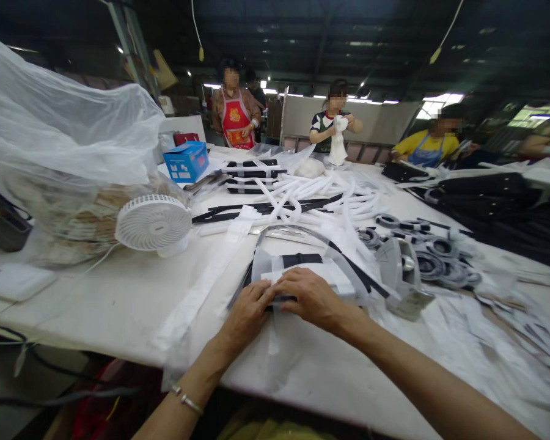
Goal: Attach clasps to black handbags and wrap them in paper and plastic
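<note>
In front of me at the table's near edge lies a flat bundle (339, 278) of white and black material, partly covered by clear plastic film. A thin dark looped strap (332, 244) arches behind it. My left hand (250, 311) presses its fingers together at the bundle's near left edge. Touching it, my right hand (309, 296) lies over the front edge with its fingers bent down onto the bundle. The fingertips of both hands meet there, and what lies beneath them is partly hidden. A tape dispenser (398, 272) stands just right of the bundle.
A white fan (153, 223) stands left, before a large clear plastic bag (73, 214). White tubing (330, 189), black strips (266, 206) and a blue box (186, 162) lie farther back. Coiled straps (433, 260) and black garments (499, 201) are right. Several people work across the table.
</note>
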{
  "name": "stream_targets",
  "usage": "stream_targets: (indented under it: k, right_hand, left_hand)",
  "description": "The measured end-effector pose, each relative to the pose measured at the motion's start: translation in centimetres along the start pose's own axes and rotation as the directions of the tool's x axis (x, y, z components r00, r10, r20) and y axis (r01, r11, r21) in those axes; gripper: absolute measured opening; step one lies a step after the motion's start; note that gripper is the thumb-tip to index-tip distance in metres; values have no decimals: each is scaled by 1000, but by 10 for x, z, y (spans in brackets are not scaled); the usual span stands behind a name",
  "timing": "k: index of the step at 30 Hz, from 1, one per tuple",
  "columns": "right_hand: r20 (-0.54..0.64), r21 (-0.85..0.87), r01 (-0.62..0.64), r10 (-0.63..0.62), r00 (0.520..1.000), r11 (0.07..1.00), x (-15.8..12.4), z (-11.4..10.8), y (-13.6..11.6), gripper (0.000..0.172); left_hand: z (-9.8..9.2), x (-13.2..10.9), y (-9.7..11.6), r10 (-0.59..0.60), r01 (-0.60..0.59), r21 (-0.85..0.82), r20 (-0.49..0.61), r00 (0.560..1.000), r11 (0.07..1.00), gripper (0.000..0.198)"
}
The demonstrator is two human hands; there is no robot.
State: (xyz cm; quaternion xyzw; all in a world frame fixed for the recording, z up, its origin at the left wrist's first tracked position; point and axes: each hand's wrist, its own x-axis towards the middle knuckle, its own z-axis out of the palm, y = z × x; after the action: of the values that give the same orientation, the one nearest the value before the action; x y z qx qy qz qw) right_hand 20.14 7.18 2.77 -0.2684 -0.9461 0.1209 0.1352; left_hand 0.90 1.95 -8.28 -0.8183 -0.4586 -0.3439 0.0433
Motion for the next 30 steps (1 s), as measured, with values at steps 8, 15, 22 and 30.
stream_targets:
  k: [8, 15, 22, 30]
  right_hand:
    - [155, -210, -49, 82, 985, 976, 11, 9, -5, 23]
    - [155, -443, 62, 8, 988, 894, 13, 27, -10, 35]
    - [76, -599, 156, -138, 988, 785, 10, 31, -11, 37]
    - [22, -598, 192, -224, 974, 778, 13, 40, 5, 22]
  left_hand:
    - [5, -1, -5, 4, -6, -54, -52, 999, 999, 77]
    - [6, -4, -5, -44, 36, -127, -59, 997, 991, 71]
    - [-12, 2, 4, -182, 195, -331, 70, 981, 923, 69]
    - [-19, 16, 7, -294, 281, -424, 37, 955, 861, 48]
